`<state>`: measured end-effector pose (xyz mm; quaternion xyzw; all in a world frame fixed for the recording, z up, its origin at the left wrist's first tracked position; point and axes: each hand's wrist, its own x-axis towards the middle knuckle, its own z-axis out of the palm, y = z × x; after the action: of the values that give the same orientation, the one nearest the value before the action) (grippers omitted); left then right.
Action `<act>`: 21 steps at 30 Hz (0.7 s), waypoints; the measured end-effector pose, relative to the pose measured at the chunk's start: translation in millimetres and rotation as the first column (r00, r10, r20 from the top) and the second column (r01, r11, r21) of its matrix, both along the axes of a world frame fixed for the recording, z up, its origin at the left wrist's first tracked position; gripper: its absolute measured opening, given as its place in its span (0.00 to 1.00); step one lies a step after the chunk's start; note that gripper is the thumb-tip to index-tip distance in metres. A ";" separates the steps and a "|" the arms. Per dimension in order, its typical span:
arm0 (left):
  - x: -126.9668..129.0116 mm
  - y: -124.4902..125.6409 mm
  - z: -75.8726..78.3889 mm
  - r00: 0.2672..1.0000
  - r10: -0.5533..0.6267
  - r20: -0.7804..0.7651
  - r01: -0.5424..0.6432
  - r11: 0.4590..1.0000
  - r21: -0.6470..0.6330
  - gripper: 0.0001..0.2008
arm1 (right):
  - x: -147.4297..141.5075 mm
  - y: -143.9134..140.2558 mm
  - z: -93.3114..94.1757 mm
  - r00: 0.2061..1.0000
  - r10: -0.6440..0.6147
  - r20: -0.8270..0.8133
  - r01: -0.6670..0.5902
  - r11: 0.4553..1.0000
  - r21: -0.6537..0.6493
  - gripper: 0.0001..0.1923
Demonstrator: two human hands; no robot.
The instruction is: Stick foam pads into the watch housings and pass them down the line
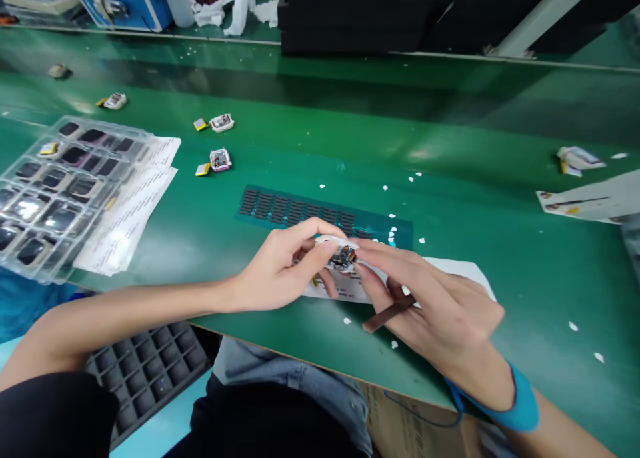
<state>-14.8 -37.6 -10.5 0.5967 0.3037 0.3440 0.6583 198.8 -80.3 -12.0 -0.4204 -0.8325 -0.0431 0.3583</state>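
Over the front of the green bench, my left hand (285, 265) is closed around a small white device case (342, 255), like a watch body, its circuit board and fine wires exposed. A bit of yellow shows under the left fingers. My right hand (435, 298) has its index finger and thumb at the case's right edge. Tucked in the right palm is a flat brown tool (390, 313) whose other end is hidden. Beneath the hands lies a white printed sheet (455, 269). Just behind is a teal sheet of black adhesive pieces (295, 208), partly covered by my hands.
A clear tray (65, 191) of dark screens rests on papers (125, 225) at left. Several opened cases with yellow batteries, including one case (221, 159), lie behind. Small white scraps dot the bench (500, 178). Black boxes (370, 15) and a blue box (125, 1) stand at the back.
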 end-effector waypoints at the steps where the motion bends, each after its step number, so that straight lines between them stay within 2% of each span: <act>1: 0.1 -0.6 0.8 1.000 0.004 -0.001 -0.004 1.000 0.004 0.10 | -1.0 -0.3 0.1 1.000 -0.013 0.007 0.012 1.000 0.006 0.26; 3: 0.2 -1.8 2.3 0.999 0.023 -0.026 -0.022 0.999 0.041 0.13 | -2.7 -0.5 0.3 1.000 -0.027 0.015 0.027 1.000 0.004 0.26; 5: -0.1 -2.7 3.3 0.993 0.078 -0.093 -0.063 0.985 0.160 0.14 | -3.6 -0.2 0.0 1.000 -0.010 0.003 0.010 1.000 -0.015 0.23; 8: -0.5 -3.1 4.3 0.967 0.186 -0.172 -0.104 0.911 0.400 0.13 | -3.2 1.0 -2.0 1.000 0.027 0.007 -0.027 0.999 -0.038 0.19; 9: -0.6 -3.1 4.7 0.963 0.203 -0.176 -0.108 0.893 0.437 0.12 | -2.6 1.5 -2.7 0.999 0.033 0.021 -0.032 0.999 -0.039 0.19; 14: 0.5 -3.6 4.6 0.973 0.201 -0.117 -0.148 0.924 0.351 0.06 | -0.7 4.5 -3.9 1.000 -0.012 -0.019 0.011 1.000 -0.006 0.14; 18: 2.8 -6.7 0.1 0.979 0.195 -0.052 -0.152 0.881 0.447 0.03 | -3.0 6.4 -3.5 0.994 0.020 -0.107 -0.022 1.000 -0.009 0.07; 21: 4.3 -9.0 1.6 0.991 0.130 -0.022 -0.111 0.916 0.385 0.02 | -3.0 5.4 -3.4 0.989 0.036 -0.147 -0.038 0.999 -0.011 0.09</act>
<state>-10.6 -46.6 -8.9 0.7019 0.2823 0.4224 0.4992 195.8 -74.9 -15.4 -0.4093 -0.8119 0.0004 0.4162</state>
